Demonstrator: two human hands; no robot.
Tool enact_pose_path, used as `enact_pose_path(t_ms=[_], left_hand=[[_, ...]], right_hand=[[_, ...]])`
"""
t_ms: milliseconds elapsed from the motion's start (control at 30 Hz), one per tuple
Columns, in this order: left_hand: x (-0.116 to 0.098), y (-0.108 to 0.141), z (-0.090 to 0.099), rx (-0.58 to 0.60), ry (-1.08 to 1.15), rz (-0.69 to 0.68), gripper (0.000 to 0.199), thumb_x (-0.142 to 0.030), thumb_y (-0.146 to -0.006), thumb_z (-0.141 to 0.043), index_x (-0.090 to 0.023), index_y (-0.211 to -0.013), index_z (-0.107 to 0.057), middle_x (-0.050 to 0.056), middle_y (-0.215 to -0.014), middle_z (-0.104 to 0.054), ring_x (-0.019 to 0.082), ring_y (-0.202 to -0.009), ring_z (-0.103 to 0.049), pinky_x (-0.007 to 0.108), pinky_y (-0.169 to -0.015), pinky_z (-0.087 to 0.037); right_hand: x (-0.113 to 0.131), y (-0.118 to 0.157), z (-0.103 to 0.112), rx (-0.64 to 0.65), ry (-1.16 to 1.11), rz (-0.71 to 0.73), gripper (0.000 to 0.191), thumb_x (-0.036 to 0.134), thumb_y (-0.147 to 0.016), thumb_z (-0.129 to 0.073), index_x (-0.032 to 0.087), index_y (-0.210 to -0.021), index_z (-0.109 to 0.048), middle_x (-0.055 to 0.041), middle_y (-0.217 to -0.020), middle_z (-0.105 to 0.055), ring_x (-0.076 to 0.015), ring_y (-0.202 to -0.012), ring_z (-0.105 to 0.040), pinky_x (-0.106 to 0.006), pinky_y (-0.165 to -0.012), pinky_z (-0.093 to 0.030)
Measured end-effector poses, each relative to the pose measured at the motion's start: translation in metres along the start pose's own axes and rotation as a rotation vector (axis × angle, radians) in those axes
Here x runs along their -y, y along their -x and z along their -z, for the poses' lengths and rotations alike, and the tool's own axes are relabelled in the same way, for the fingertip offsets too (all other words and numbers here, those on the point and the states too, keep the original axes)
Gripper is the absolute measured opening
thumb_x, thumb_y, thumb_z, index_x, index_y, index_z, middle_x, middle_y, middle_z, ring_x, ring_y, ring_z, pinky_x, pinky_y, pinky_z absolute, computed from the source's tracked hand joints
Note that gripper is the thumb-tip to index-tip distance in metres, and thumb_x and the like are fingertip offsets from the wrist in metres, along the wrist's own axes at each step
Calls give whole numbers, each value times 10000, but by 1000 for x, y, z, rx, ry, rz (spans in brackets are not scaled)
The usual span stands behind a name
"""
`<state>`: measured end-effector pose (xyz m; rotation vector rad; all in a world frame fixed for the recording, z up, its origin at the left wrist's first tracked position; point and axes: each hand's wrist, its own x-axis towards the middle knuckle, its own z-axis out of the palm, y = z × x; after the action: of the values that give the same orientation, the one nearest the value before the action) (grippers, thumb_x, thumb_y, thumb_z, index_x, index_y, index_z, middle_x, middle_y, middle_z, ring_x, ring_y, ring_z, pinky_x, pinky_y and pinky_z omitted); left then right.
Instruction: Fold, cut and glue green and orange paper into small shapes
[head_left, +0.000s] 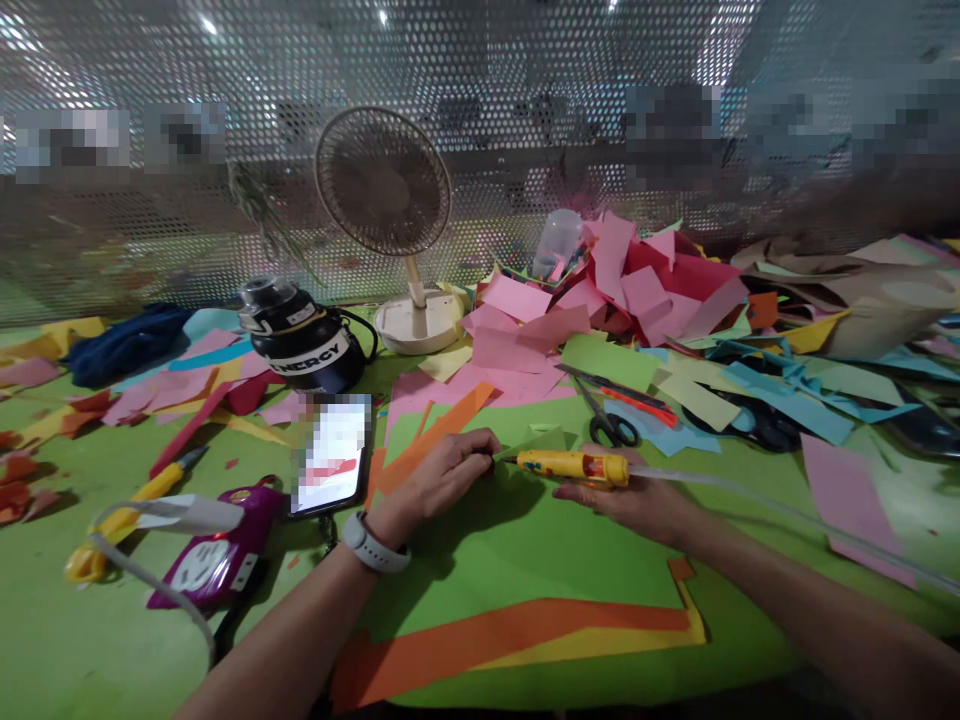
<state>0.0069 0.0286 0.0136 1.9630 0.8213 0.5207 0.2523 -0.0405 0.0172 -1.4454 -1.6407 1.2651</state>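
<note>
My right hand [622,500] is closed around a yellow pen-shaped tool [574,467] with a pale cord trailing off to the right. Its thin tip points left, close to the fingertips of my left hand [450,470]. Those fingers are curled together in a pinch over green paper [487,550]; what lies between them is hidden. A small folded green piece [544,437] sits just behind the tool's tip. Black-handled scissors [615,428] lie behind my right hand. Under the green sheet, orange paper [450,640] sticks out along the front.
On the left are a lit phone [330,455], a purple device [225,550], a yellow-handled tool [142,500] and a black bottle [304,340]. A fan [386,185] stands at the back. Pink paper scraps [525,330] pile up behind, and blue strips [787,400] lie right.
</note>
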Motion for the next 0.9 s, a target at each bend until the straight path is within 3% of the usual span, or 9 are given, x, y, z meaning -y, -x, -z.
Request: enact_pose_path(t_ms=[233, 333, 467, 533, 600, 700, 800, 900], left_hand=[[1, 0, 0, -16, -7, -7, 183, -293, -860, -399, -199, -811, -548, -7, -712, -522, 166, -670, -453, 299, -622, -366], [2, 0, 0, -18, -2, 4, 172, -285, -856, -397, -204, -806, -541, -3, -716, -536, 171, -678, -470, 305, -636, -374], [3, -1, -1, -28, 34, 34, 139, -277, -829, -405, -207, -786, -518, 1, -703, -548, 174, -670, -484, 304, -629, -391], [0, -1, 0, -34, 40, 59, 137, -273, -823, -398, -204, -792, -513, 4, -692, -554, 179, -669, -497, 309, -634, -405], [-4, -1, 1, -26, 16, 80, 143, -282, -826, -393, -204, -789, -507, 5, -693, -555, 184, -679, -510, 311, -647, -419], [-8, 1, 2, -2, -48, 78, 168, -315, -838, -385, -208, -773, -498, -4, -700, -539, 184, -683, -504, 302, -644, -423], [-6, 1, 4, 28, -89, 55, 198, -335, -859, -371, -205, -767, -489, -6, -700, -514, 180, -675, -483, 289, -620, -408], [-1, 0, 4, 80, -87, 36, 229, -371, -874, -372, -202, -774, -489, -11, -678, -483, 166, -624, -442, 272, -569, -376]], right_hand=[[-4, 1, 0, -11, 68, 47, 338, 471, -773, -703, 214, -725, -489, 66, -568, -400, -95, -495, -352, -237, -418, -287], [-6, 1, 2, -21, 232, 113, 337, 456, -811, -675, 216, -707, -463, 66, -569, -425, -95, -487, -376, -234, -424, -308], [-10, 0, 10, -47, 633, 500, 219, 317, -914, -543, 206, -733, -489, 29, -607, -521, -114, -511, -469, -242, -462, -333], [-7, 1, 17, -141, 793, 736, 154, 211, -935, -450, 193, -800, -521, -15, -660, -581, -147, -565, -536, -255, -494, -377], [0, 5, 27, -281, 901, 861, 141, 159, -930, -402, 181, -877, -531, -68, -748, -629, -193, -677, -596, -283, -570, -445], [10, 15, 48, -415, 977, 733, 185, 158, -882, -431, 174, -1045, -516, -131, -958, -646, -252, -880, -622, -344, -724, -499], [7, 29, 74, -400, 990, 452, 379, 133, -782, -479, 185, -1157, -496, -150, -1113, -605, -290, -1011, -596, -403, -833, -497], [-13, 45, 99, -350, 956, 261, 381, 115, -735, -495, 196, -1103, -553, -134, -1095, -612, -295, -1027, -588, -425, -882, -480]])
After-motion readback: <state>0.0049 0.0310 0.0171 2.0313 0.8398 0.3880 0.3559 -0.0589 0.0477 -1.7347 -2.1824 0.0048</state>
